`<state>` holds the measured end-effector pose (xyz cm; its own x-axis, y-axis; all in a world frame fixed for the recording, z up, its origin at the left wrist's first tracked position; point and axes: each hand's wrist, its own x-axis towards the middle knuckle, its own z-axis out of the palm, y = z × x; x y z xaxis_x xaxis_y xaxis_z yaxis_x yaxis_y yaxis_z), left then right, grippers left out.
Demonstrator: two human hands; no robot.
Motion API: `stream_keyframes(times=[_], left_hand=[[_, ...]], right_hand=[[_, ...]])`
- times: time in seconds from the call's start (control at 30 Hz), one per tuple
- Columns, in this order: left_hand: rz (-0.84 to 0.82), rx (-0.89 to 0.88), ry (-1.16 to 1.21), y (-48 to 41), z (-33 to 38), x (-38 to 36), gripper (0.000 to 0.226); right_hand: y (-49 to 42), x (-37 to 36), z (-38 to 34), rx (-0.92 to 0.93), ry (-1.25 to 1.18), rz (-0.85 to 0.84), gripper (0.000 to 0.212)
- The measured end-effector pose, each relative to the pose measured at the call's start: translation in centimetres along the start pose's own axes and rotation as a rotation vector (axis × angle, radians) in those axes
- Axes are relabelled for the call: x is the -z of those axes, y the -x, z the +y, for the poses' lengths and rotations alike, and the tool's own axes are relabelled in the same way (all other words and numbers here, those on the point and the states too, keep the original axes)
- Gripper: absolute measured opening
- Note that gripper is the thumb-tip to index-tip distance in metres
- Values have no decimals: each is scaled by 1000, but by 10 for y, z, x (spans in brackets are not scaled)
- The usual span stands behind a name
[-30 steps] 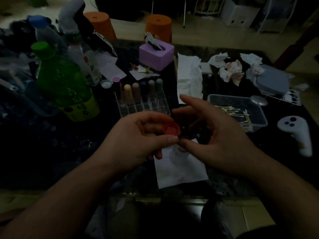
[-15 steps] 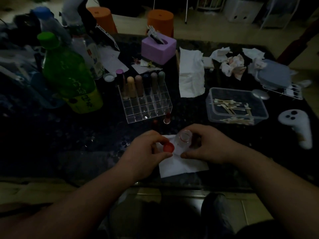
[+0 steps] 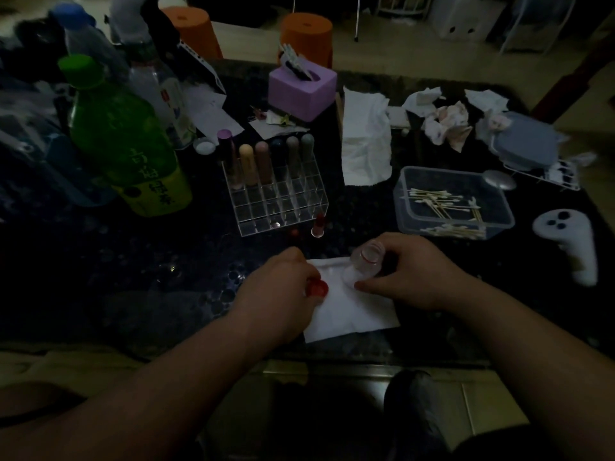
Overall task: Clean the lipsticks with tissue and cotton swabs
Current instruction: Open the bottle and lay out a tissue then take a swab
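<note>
Left hand [image 3: 276, 294]: cap [image 3: 317, 289] — (right hand [image 3: 416, 274]: bottle [image 3: 364, 261])

Two bare forearms [image 3: 186, 377], dark clothing [image 3: 499, 444]

Red lipstick [image 3: 318, 223], seemingly upright, near tissue [image 3: 352, 311].

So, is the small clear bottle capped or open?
Open: the small clear bottle shows a bare mouth in the right hand; the left hand pinches its round red cap.
</note>
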<state>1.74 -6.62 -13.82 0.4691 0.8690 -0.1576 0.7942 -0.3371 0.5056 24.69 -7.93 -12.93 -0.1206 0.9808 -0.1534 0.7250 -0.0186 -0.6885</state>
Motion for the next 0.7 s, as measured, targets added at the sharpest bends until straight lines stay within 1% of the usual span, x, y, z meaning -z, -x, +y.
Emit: stream_keyframes(times=[0.1,0.23,0.37,0.5,0.57,0.63,0.7], left_hand=[[-45,-4,-82,2,-1,4,22],[-86,-8,-121,6,-1,9,25],[-73,-4,-81,8,-1,9,24],[12,76,161,10,9,19,16],[50,107,281,9,14,28,16],[89,130,429,9,18,41,20],[118,141,652,13,22,59,24]], right_hand=[[1,3,-1,-18,-10,-4,32],[2,4,-4,-21,-20,-11,31],[1,5,-4,-39,-1,-34,32],[3,12,-12,-39,19,-21,27],[6,21,-19,-39,-39,-12,22],[9,32,-30,-14,-73,-1,19],[14,44,-39,27,-66,24,20]])
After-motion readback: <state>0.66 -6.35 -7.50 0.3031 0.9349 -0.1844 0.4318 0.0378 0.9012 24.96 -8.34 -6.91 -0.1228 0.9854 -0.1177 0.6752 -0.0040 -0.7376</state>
